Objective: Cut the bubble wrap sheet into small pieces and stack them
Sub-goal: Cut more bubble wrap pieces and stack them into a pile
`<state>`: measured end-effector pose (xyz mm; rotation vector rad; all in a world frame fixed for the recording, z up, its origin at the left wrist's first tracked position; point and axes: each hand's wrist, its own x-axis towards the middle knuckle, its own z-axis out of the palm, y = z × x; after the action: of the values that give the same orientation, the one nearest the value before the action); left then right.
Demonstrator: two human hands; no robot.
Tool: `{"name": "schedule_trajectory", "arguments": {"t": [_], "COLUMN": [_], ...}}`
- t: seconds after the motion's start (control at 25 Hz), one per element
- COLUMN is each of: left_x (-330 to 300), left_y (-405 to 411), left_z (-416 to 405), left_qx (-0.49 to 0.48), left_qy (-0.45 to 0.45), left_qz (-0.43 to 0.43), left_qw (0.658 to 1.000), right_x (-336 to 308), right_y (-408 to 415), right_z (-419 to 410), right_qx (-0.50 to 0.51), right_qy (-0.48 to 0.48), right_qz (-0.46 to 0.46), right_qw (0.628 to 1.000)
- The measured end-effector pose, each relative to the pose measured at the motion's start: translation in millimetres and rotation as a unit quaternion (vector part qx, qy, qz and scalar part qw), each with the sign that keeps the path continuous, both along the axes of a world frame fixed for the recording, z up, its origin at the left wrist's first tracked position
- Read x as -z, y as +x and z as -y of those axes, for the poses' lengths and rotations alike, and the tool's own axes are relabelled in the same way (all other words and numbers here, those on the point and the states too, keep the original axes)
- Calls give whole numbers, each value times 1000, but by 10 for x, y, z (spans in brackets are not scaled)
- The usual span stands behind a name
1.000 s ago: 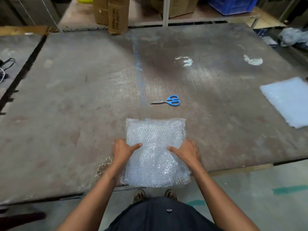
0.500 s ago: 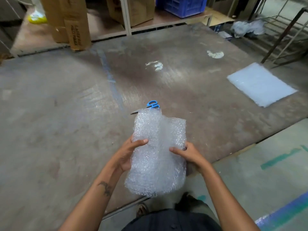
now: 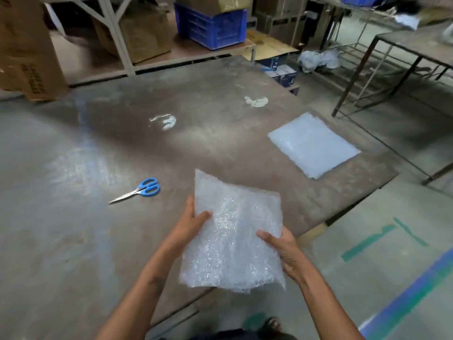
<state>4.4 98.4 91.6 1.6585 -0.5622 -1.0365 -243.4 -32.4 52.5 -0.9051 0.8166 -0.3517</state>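
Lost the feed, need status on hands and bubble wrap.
Left hand and right hand both gripping bubble wrap, lifted off table. Scissors untouched, left. Nothing blocking.

bubble wrap stack [image 3: 235, 231] in both hands

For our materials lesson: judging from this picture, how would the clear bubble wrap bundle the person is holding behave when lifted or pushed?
The clear bubble wrap bundle is probably floppy: it bows and wrinkles between the left hand and right hand. It is likely light for its size, since the thumbs and fingers grip only its edges. Pushed across the worn brown table, it would more likely crumple than slide neatly.
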Motion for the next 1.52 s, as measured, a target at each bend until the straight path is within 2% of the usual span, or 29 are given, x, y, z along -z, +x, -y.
{"name": "schedule_trajectory", "arguments": {"t": [0.04,0.12,0.16,0.24,0.32,0.44,0.48,0.68,0.76,0.88,0.92,1.08,1.2,1.32,1.36,1.4,1.48,1.52], "left_x": [16,34,46,89,200,422,463,486,431,274,274,605,834,900,902,888,853,814], "left_y": [-106,-351,-512,-795,-961,-960,-949,-879,-813,-698,-664,-635,-859,-1113,-1191,-1241,-1303,-1335], "left_z": [158,482,662,988,1302,1713,1861,2758,3114,3689,3890,4487,4607,4641,4650,4683,4807,4868], "left_qx": [17,42,29,-35,-111,-160,-167,-142,-150,-126,-123,-133,-123,-190,-209,-222,-241,-247], "left_qy": [-9,-28,-48,-81,-83,-74,-74,-86,-96,-125,-117,13,96,117,131,146,137,136], "left_qz": [61,143,131,49,3,-47,-57,-48,-35,-16,-11,-18,53,124,135,131,78,60], "left_qw": [998,988,990,995,990,983,982,985,983,984,985,991,986,967,960,955,958,958], "right_x": [-38,-172,-256,-421,-535,-581,-550,-589,-713,-813,-824,-420,23,95,90,104,156,175], "right_y": [-154,-386,-471,-554,-614,-652,-647,-424,-373,-265,-209,-154,-270,-338,-357,-370,-384,-398], "right_z": [264,785,1041,1556,2085,2777,2990,3933,4266,4814,4951,5265,5355,5548,5613,5669,5721,5715], "right_qx": [1,-34,-52,-72,-107,-186,-197,-214,-197,-120,-99,-92,-127,-112,-108,-113,-146,-164], "right_qy": [-92,-253,-319,-392,-379,-248,-243,-307,-305,-339,-362,-448,-430,-417,-424,-446,-482,-477], "right_qz": [-52,-120,-133,-165,-216,-207,-208,-272,-285,-258,-259,-365,-367,-326,-333,-363,-454,-460], "right_qw": [994,959,937,902,894,928,927,887,887,897,890,811,815,841,835,810,735,731]}}
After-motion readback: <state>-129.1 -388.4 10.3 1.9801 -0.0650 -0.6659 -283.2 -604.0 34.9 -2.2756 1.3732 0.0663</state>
